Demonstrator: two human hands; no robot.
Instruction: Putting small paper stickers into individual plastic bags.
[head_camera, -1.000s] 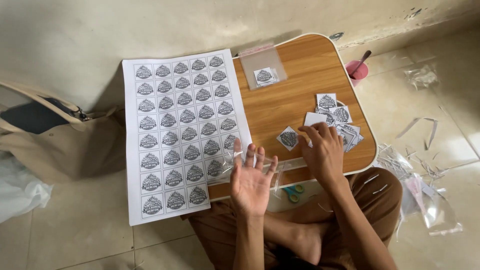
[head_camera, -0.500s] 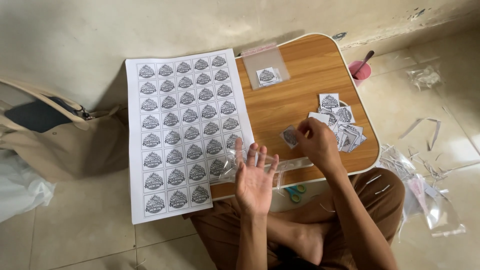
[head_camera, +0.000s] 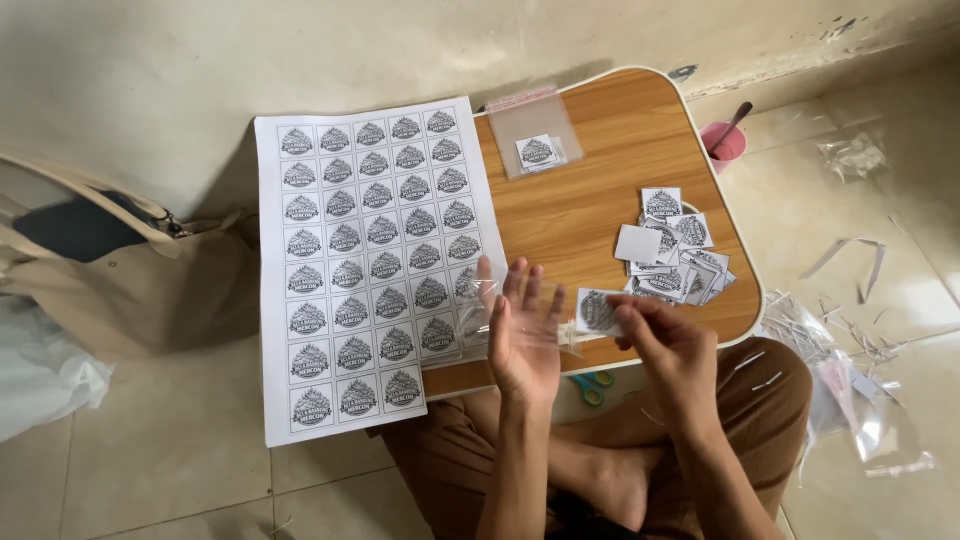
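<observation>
Left hand (head_camera: 522, 345) palm-up, fingers spread, props clear bag (head_camera: 520, 315) open; right hand (head_camera: 672, 345) pinches cut label (head_camera: 597, 312) at bag mouth. Label pile (head_camera: 675, 250) right of bag on bench (head_camera: 590, 200).

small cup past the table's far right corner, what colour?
Pink, with a utensil handle sticking out of the cup; the head view shows it clearly.

Both forearms are bare to the lower edge of the frame, with no sleeves, watch or rings on the left hand (head_camera: 522, 335) or right hand (head_camera: 668, 345). Brown trousers (head_camera: 760, 390) cover the legs; one foot (head_camera: 615, 490) is bare.
</observation>
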